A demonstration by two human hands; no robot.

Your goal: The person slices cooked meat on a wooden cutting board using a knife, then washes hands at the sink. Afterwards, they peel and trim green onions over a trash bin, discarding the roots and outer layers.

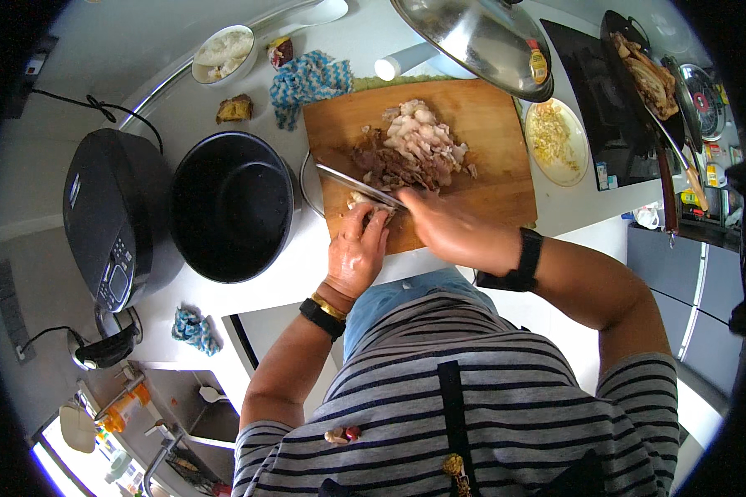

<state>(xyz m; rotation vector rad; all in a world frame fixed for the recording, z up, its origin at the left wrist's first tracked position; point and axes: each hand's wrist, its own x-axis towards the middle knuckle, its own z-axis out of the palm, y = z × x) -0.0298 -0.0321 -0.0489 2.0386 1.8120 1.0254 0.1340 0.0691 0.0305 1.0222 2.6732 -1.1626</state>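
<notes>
My right hand [457,230] grips a kitchen knife, its blade [354,182] slanting across the near-left part of a wooden cutting board [497,161]. Against the near side of the blade, my left hand [357,248] presses a small pale piece of meat [362,200] onto the board with bent fingers. Most of that piece is hidden by the fingers and the knife. Beyond the blade lies a heap of chopped meat [419,140], pale at the far side and browner close to the knife. The knife's handle is covered by my right hand.
Left of the board stand a black inner pot [230,208] and a rice cooker [121,217]. A plate of chopped yellowish bits [556,143] sits at the right, near a cooktop [597,118] with a pan of meat [649,77]. Behind are a checked cloth [311,81], a bowl [224,53] and a lid [478,40].
</notes>
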